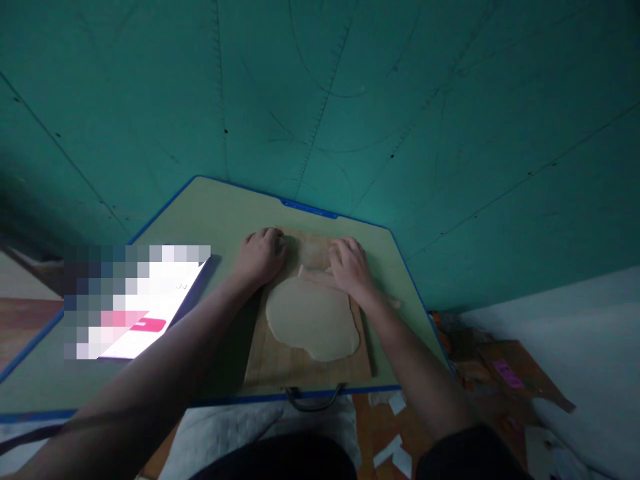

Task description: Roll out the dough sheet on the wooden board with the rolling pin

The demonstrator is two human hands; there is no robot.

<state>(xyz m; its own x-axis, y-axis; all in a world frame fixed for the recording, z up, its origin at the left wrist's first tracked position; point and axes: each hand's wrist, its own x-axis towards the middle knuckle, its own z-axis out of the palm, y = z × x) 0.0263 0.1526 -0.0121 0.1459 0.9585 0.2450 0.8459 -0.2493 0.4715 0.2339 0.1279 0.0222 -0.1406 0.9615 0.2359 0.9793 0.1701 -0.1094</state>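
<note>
Beside a green wall (320,100), a blue-edged counter (225,207) is topped by a wooden board (310,372), on which flattened dough (313,320) is spread. Left grip (263,253) and right grip (350,263) are half-curled near the board's far-left and far-right corners; whether anything is held cannot be told.

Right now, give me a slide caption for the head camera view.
Left hand and right hand near the far end of a wooden board bearing flattened dough.

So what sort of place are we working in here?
Probably a makeshift indoor workspace, perhaps in a home: there's a sheet of dough on a wooden board, a blue-edged table, and a green wall with visible seams.
</note>
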